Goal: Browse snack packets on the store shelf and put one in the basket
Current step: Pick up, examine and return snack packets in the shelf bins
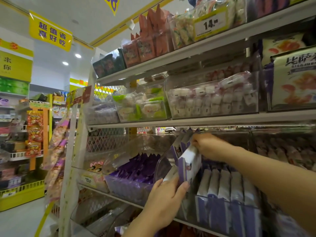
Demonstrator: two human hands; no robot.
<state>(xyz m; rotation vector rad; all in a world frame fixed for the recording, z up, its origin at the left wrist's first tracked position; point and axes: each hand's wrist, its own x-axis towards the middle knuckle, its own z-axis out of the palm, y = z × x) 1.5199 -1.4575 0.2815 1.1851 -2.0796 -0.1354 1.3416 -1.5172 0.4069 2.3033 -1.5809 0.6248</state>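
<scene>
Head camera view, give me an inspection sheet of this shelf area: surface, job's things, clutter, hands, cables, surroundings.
Surface: white shelf, stocked.
Job's things: purple-and-white packet raised above the row in its clear bin; basket not seen.
Clutter: purple packets in the neighbouring bin.
Hands: left hand grips the packet's bottom; right hand pinches its top.
Cables: nothing seen.
Surroundings: yellow hanging sign, yellow rack.
</scene>
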